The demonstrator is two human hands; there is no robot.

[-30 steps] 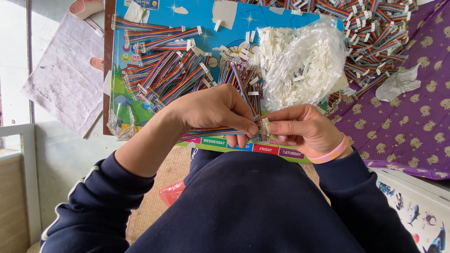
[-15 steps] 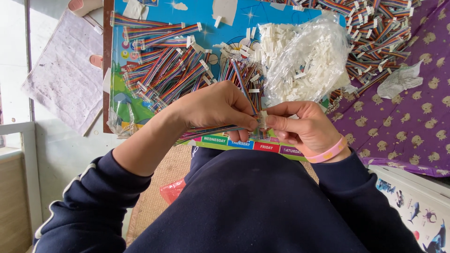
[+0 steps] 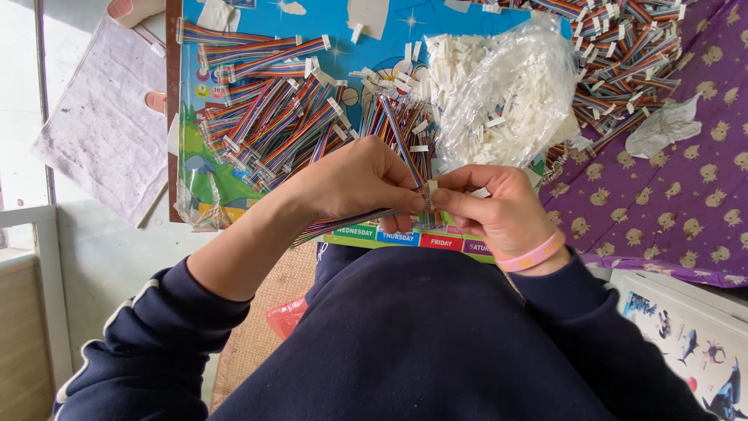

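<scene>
The left hand point(image 3: 354, 183) pinches a flat rainbow ribbon cable point(image 3: 343, 224) near its end, thumb and forefinger clenched on it, while the rest of the cable trails down and left under the wrist. The right hand point(image 3: 499, 210) holds a small white connector point(image 3: 431, 193) between its fingertips, right at the cable's end. The two grips meet tip to tip, so the connector sits between both thumbs, just above the near edge of the blue board point(image 3: 389, 47).

The connector is small and mostly hidden by the fingers; whether the cable end is already seated in it cannot be told. A skewed entry would likely bend the fine wires or leave them half in, and too light a pinch could let the connector slip and drop onto the lap below.

On the far left of the board lies a heap of finished cables point(image 3: 273, 117), and a clear bag point(image 3: 506, 101) of white connectors sits just beyond the right hand. More cables point(image 3: 623, 54) lie far right on the purple cloth point(image 3: 678, 203). A loose elbow could knock these piles together.
</scene>
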